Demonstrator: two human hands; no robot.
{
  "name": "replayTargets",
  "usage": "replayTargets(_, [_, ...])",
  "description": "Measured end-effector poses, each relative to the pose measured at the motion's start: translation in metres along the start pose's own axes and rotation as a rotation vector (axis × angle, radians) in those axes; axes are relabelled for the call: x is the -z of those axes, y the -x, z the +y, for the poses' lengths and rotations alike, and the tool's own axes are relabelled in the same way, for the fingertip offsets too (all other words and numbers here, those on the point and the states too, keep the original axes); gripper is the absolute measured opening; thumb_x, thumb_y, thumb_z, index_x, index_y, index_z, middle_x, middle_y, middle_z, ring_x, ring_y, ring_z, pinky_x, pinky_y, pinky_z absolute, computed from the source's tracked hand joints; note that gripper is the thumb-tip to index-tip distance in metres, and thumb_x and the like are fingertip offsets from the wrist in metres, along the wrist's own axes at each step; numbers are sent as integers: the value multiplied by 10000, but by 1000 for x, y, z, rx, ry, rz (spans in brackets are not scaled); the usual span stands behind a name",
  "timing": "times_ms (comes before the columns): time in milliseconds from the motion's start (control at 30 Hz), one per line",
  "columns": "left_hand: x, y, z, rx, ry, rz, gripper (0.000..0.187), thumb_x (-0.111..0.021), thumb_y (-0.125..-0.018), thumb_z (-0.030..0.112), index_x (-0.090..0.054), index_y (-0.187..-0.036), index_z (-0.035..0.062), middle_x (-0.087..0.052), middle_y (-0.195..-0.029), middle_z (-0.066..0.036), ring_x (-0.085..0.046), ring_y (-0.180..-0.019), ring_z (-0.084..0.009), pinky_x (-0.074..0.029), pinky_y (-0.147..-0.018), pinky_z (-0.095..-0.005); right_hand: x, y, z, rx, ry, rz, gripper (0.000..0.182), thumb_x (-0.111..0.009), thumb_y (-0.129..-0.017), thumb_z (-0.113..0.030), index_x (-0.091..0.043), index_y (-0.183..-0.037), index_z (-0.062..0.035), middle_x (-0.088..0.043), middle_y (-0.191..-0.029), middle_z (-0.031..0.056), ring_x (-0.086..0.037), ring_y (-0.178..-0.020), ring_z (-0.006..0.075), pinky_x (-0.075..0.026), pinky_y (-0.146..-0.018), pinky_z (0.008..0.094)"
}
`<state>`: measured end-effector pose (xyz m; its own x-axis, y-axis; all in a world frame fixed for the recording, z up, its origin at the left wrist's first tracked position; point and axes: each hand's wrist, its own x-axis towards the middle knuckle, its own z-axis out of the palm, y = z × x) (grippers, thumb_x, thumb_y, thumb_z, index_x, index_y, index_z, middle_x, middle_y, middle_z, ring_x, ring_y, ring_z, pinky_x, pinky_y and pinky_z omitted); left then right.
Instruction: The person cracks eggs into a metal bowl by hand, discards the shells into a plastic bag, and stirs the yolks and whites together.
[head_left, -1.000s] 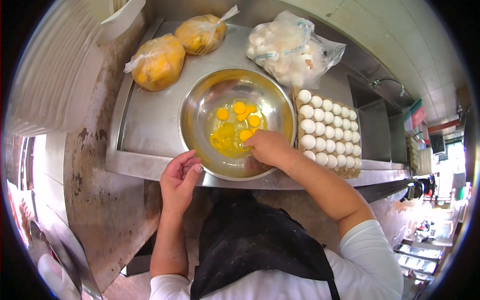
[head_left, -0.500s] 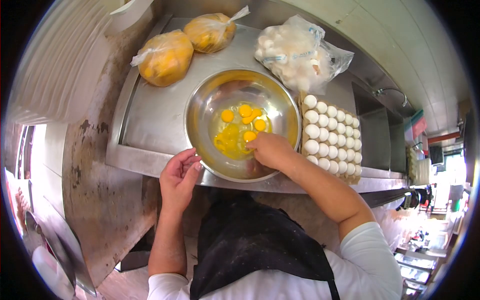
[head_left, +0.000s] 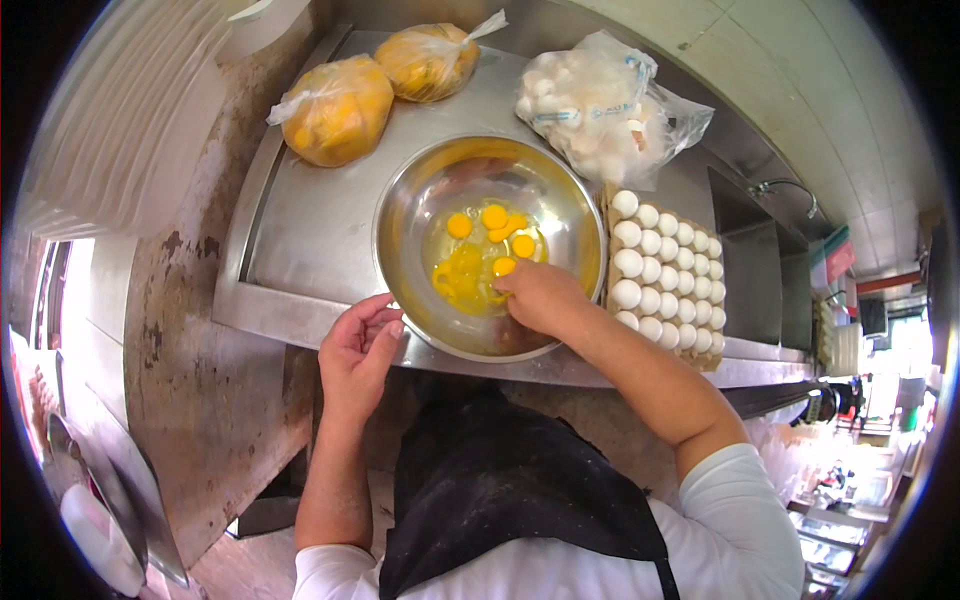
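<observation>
A wide steel mixing bowl (head_left: pixel 565 200) stands on the steel counter near its front edge. Inside it lie raw eggs: several whole yellow yolks (head_left: pixel 494 216) and a patch of broken yolk (head_left: pixel 462 272) in clear egg white. My right hand (head_left: pixel 545 297) reaches into the bowl from the right, fingers curled together beside the lowest whole yolk; the palm and what the fingers may hold are hidden. My left hand (head_left: pixel 360 345) is at the bowl's lower left rim, half curled with thumb and fingers apart, fingertips right at the rim.
A cardboard tray of white eggs (head_left: pixel 665 275) sits right of the bowl. Behind stand a clear bag of eggshells (head_left: pixel 600 105) and two tied bags of yellow contents (head_left: pixel 338 110) (head_left: pixel 428 62). A sink (head_left: pixel 750 265) with a tap lies at the right; stacked white plates (head_left: pixel 130 120) at the left.
The view has shifted slightly, so the counter things appear a little to the right. Both hands keep nearly the same place, the right one still in the bowl.
</observation>
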<state>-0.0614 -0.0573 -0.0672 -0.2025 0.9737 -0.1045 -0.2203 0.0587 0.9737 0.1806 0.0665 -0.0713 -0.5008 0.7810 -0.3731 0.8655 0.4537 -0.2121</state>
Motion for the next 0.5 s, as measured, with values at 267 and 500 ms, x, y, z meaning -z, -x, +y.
replayTargets(267, [-1, 2, -5, -15, 19, -9, 340, -645, -896, 35, -564, -1222, -19, -654, -1040, -67, -606, -915, -92, -488, -799, -217, 4, 2, -5, 22, 37, -35, 316, -521, -821, -129, -731, -1049, -193, -675, -970, 141, -662, -916, 331, -529, -802, 444])
replayTargets(500, [0, 2, -4, -9, 25, -11, 339, -647, -898, 42, -566, -1222, -16, -652, -1024, -53, -595, -878, -76, -480, -756, -202, 0, 5, 1, 27, -9, -21, 305, -535, -799, -138, -734, -1025, -188, -663, -926, 163, -650, -871, 352, -526, -762, 454])
